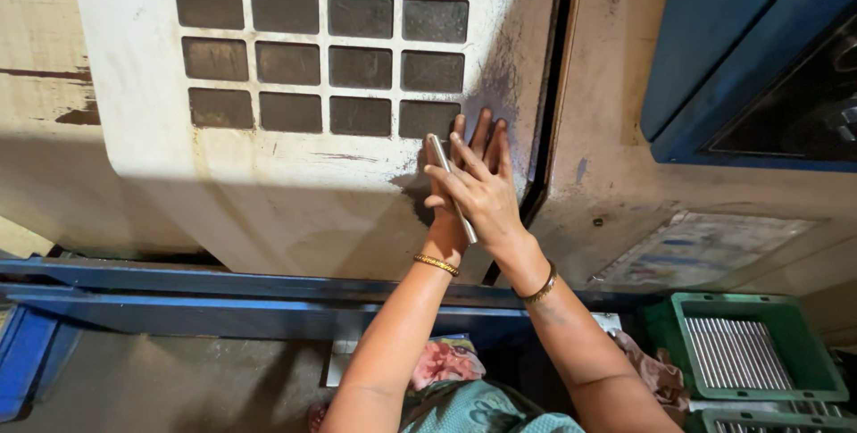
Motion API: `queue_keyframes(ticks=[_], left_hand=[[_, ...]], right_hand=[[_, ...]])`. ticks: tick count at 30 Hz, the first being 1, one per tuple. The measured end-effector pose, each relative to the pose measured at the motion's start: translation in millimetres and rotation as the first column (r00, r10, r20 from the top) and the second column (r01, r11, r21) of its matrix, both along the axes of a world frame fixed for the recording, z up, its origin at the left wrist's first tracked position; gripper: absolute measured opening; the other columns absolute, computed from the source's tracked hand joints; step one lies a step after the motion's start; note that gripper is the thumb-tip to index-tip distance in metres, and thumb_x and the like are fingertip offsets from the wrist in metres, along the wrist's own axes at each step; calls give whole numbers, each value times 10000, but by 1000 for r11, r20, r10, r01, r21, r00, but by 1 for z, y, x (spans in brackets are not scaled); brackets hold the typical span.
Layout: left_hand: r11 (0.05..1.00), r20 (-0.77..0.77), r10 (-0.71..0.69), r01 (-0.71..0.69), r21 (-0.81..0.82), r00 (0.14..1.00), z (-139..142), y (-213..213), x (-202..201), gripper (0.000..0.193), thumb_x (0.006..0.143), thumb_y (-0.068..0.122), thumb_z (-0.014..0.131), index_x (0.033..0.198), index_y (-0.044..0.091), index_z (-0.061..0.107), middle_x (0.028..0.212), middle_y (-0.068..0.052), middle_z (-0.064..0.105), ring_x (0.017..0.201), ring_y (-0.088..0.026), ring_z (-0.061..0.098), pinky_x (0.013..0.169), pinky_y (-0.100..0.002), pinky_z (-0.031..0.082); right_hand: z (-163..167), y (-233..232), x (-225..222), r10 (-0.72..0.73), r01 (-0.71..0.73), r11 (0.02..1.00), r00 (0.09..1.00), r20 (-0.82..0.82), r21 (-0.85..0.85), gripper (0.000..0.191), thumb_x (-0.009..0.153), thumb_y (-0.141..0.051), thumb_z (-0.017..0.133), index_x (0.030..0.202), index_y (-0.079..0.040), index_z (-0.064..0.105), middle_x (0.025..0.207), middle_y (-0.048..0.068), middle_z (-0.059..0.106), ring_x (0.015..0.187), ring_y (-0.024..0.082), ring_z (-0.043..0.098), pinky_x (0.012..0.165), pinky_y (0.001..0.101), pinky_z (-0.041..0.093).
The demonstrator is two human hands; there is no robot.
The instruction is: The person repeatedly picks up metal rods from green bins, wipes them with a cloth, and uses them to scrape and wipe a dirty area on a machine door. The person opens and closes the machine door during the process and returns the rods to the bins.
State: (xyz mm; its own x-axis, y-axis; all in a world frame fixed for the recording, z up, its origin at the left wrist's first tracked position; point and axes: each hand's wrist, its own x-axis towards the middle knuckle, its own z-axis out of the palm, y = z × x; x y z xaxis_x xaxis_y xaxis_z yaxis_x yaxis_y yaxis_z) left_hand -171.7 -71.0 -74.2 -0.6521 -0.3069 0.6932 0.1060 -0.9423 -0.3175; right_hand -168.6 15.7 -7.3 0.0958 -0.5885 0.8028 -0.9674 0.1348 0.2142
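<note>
Nearest, crumpled pink and teal cloth [451, 370] lies between the person's forearms, each wrist ringed by a thin gold bangle [436, 263]. At four o'clock sits a green plastic crate [759, 308], square-rimmed, packed with slim grey metal rods [736, 353] laid in tight rows. A scuffed blue steel rail [178, 286] runs across below the machine. Further up, both hands press flat on the machine's grimy cream sliding door [295, 192]. The left hand [451, 192] lies underneath, fingers spread; the right hand [482, 192] lies over it, fingers outstretched, pinning a slim shiny metal rod [451, 187] slantwise between the two, its top end at twelve o'clock. Above, at eleven o'clock, a grid of dark rounded-square window panes [326, 40]. At three o'clock a worn, pale rectangular label [696, 245] is stuck on the beige panel, beneath a blue housing [741, 58].
</note>
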Motion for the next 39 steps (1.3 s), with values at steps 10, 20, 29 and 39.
queue_keyframes(ticks=[10, 20, 29, 39], left_hand=[[-764, -978, 142, 612, -207, -153, 33, 7, 33, 737, 1018, 562, 446, 1656, 261, 232, 1734, 19, 148, 1604, -275, 90, 1221, -743, 31], [-733, -965, 38, 649, -203, -259, 38, 5, 35, 633, 1037, 390, 518, 1636, 249, 367, 1715, 16, 276, 1592, -294, 206, 1230, -726, 58], [-764, -953, 43, 605, -225, -300, 38, -12, 30, 602, 1054, 371, 515, 1618, 200, 389, 1700, -12, 303, 1575, -315, 220, 1238, -698, 85], [-759, -957, 126, 595, -263, -261, -20, -22, 45, 621, 1058, 424, 537, 1628, 237, 377, 1715, 22, 250, 1588, -291, 165, 1269, -593, 53]], right_hand=[[2, 26, -8, 262, -226, 964, 903, 340, -143, 486, 932, -538, 577, 1166, -143, 737, 1191, 73, 770, 1297, 249, 640, 1244, 626, 145], [18, 53, -56, 218, -47, 930, 870, 443, -365, 605, 1005, -578, 539, 1257, -56, 712, 1258, 126, 722, 1260, 351, 599, 1159, 429, 414], [15, 30, -84, 24, 82, 946, 948, 317, -314, 447, 878, -360, 777, 1237, -97, 732, 1349, 188, 669, 1284, 365, 587, 1136, 460, 407], [9, 15, -86, -3, 96, 947, 957, 291, -306, 386, 919, -309, 780, 1244, -113, 711, 1278, 141, 712, 1345, 319, 583, 1176, 464, 404]])
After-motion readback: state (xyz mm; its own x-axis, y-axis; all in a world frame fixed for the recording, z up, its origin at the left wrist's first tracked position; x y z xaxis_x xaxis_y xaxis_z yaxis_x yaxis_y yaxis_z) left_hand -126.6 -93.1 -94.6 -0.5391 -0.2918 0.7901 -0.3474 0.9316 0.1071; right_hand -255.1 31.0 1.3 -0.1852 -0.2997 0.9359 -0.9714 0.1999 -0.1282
